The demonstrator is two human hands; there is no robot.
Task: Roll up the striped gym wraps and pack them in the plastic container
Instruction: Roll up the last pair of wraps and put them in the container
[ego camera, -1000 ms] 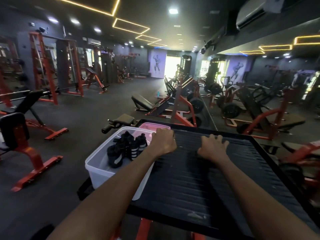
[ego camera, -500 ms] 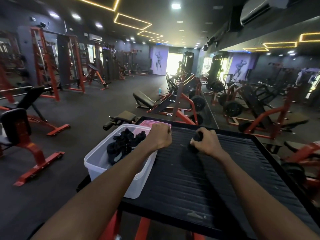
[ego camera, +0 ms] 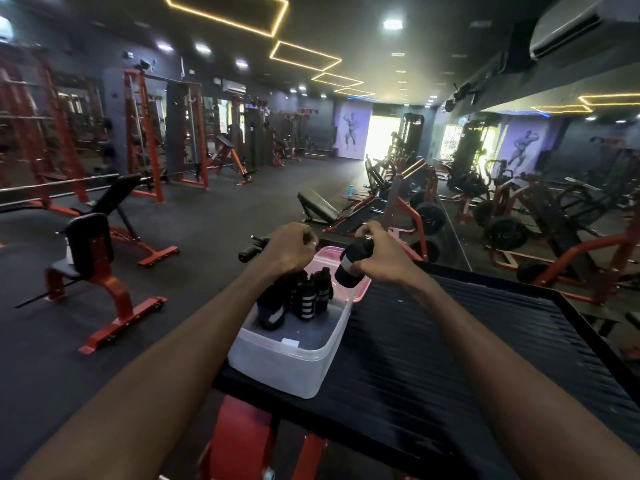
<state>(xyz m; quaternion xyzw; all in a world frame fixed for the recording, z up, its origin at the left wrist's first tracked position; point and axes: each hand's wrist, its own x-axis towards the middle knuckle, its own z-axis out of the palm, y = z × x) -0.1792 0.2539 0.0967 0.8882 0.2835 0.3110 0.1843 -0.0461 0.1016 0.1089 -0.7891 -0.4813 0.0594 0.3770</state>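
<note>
**Clerk:** Item one, nearest: ribbed black worktop (ego camera: 467, 341), under both forearms. State of the hands?

**Checker:** Right hand (ego camera: 381, 254) grasps a rolled wrap (ego camera: 353, 263), black with a pale band. Its long axis tilts, lower end pointing down and toward the left hand. Left hand (ego camera: 289, 247) is clenched just beside it; whether it pinches anything I cannot tell.

**Clerk:** Item two, the plastic container (ego camera: 294, 365)?

**Checker:** Translucent, open, below and slightly nearer than both hands, at the worktop's left edge. Contents: several packed wraps (ego camera: 304, 299), black with white stripes, standing upright and crowded at the far end, under the left hand. The near end shows bare floor.

**Clerk:** The relation that matters?

**Checker:** The held roll hangs above the container's far right corner, so the drop is downward and a little leftward. The right hand is the carrier; my judgement is the roll goes in beside the standing ones.

**Clerk:** Item three, beyond?

**Checker:** A pink lid (ego camera: 360, 289) past the container, under the right hand. Farther off, red-framed gym machines (ego camera: 104, 258).
</note>
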